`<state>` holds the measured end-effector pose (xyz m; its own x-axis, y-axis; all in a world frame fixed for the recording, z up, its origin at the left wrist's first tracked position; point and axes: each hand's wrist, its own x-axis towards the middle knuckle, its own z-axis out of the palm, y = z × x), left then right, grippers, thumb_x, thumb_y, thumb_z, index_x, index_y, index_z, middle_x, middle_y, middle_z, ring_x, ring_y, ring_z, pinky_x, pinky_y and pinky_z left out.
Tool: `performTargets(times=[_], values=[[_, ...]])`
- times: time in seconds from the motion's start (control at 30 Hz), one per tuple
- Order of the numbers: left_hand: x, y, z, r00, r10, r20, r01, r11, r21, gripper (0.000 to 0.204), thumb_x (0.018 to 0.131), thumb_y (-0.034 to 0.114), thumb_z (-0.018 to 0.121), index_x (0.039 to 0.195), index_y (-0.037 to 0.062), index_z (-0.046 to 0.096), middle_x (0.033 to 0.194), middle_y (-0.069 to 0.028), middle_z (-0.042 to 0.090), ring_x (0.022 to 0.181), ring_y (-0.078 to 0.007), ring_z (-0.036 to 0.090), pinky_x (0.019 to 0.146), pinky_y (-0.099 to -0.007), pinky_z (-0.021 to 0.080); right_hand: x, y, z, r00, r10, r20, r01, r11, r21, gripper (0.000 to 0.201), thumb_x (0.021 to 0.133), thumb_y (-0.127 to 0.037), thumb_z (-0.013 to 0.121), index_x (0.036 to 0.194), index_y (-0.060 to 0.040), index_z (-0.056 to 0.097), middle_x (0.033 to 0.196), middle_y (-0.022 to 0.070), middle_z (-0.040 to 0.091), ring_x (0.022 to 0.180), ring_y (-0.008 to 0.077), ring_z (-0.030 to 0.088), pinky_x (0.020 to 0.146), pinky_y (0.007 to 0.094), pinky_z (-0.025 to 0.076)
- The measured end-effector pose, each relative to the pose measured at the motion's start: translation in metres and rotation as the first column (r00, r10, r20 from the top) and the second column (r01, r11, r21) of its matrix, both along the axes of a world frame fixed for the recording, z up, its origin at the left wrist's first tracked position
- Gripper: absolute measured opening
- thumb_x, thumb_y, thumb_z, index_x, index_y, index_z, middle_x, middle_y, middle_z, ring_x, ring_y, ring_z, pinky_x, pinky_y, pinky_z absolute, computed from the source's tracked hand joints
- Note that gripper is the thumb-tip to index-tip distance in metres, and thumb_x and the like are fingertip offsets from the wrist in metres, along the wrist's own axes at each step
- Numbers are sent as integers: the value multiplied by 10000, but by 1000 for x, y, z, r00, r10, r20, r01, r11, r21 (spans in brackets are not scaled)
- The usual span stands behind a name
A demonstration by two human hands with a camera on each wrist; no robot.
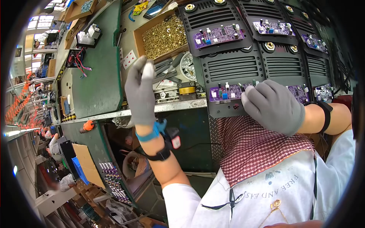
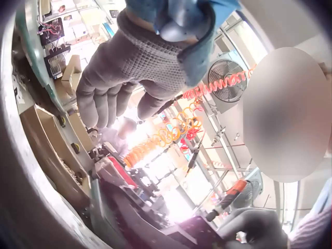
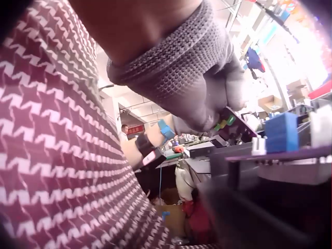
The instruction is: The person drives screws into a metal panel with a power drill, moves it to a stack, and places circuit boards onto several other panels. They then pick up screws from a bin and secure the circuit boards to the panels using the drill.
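My gloved left hand [image 1: 140, 91], above a blue wristband, is raised over the bench edge near a box of small brass parts [image 1: 161, 36]. In the left wrist view its fingers [image 2: 104, 104] are loosely bent with nothing between them. My gloved right hand [image 1: 272, 106] bends over a purple circuit board [image 1: 228, 94] on a slotted black metal panel [image 1: 232, 70]. Its fingertips grip at the board, beside a yellow-green part [image 3: 224, 123] in the right wrist view. The palm hides the middle of the board row. A blue block component [image 3: 281, 132] stands on the nearer board.
More black panels with purple boards [image 1: 273, 27] lie behind. A round dish of small metal parts [image 1: 188, 66] sits left of the panels. Further left are a green mat [image 1: 95, 83] and an orange-handled tool [image 1: 88, 126]. Coiled hoses [image 2: 166, 135] hang overhead.
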<state>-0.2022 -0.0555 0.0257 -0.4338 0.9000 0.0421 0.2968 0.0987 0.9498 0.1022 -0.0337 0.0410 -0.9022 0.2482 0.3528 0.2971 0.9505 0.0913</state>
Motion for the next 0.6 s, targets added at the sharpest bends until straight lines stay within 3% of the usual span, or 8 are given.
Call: performTargets(times=[0.07, 0.13, 0.27, 0.4, 0.47, 0.5, 0.53, 0.6], values=[[-17, 20, -9, 997, -26, -66, 24, 999, -42, 412, 926, 208, 560, 1239, -58, 526, 1096, -111, 604, 989, -162, 594, 873, -269, 476, 0, -2, 0, 1000, 4, -31, -5, 1000, -23, 246, 635, -140, 606, 832, 6, 598, 820, 69, 541, 730, 193, 528, 615, 282, 453], [-30, 38, -18, 978, -116, -174, 95, 987, -127, 410, 893, 232, 596, 1186, -54, 574, 1098, -135, 639, 993, -180, 593, 890, -302, 459, 2, -8, 5, 998, 5, 64, -7, 999, 38, 250, 640, -147, 600, 837, 9, 598, 824, 71, 541, 739, 194, 528, 614, 286, 450], [-38, 68, -24, 921, -208, -330, 128, 960, -248, 396, 879, 225, 610, 1186, -25, 586, 1070, -135, 660, 981, -192, 615, 883, -299, 468, 5, -16, 3, 993, -56, 103, 57, 998, -1, 237, 648, -152, 598, 825, 6, 600, 824, 71, 542, 741, 191, 529, 607, 296, 449], [-44, 98, -37, 857, -322, -403, 169, 914, -369, 443, 874, 245, 625, 1236, -3, 564, 1168, -152, 634, 1085, -220, 601, 942, -315, 446, 7, -19, 2, 987, 87, 133, -73, 991, -110, 195, 693, -142, 593, 838, -15, 619, 815, 65, 547, 751, 197, 540, 620, 296, 459], [-42, 111, -40, 657, -483, -579, 82, 810, -581, 499, 849, 270, 656, 1265, 16, 551, 1215, -175, 610, 1133, -267, 584, 970, -342, 440, 9, -22, 3, 940, 42, 338, 30, 978, -207, 203, 708, -142, 597, 860, -10, 619, 827, 55, 559, 766, 199, 556, 646, 306, 482], [-22, 110, -17, 623, -517, -587, -33, 733, -680, 559, 814, 273, 695, 1294, 36, 533, 1248, -188, 586, 1169, -298, 560, 987, -355, 434, 8, -17, 13, 928, 46, 369, 85, 941, -329, 228, 737, -167, 611, 900, -8, 616, 835, 49, 565, 789, 205, 582, 668, 327, 497], [-27, 117, -23, 622, -509, -596, -41, 738, -673, 559, 814, 273, 695, 1294, 36, 533, 1248, -188, 586, 1169, -298, 560, 987, -355, 434, 9, -13, 23, 930, 47, 363, 78, 944, -321, 228, 737, -167, 611, 900, -8, 616, 835, 49, 565, 789, 205, 582, 668, 327, 497], [-47, 140, -53, 668, -544, -507, -2, 681, -732, 652, 742, 305, 771, 1306, 79, 535, 1318, -150, 542, 1211, -293, 526, 1030, -362, 416, 16, 0, 44, 987, -10, 160, 96, 837, -539, 254, 749, -197, 642, 930, -23, 608, 839, 64, 562, 774, 227, 600, 669, 345, 502]])
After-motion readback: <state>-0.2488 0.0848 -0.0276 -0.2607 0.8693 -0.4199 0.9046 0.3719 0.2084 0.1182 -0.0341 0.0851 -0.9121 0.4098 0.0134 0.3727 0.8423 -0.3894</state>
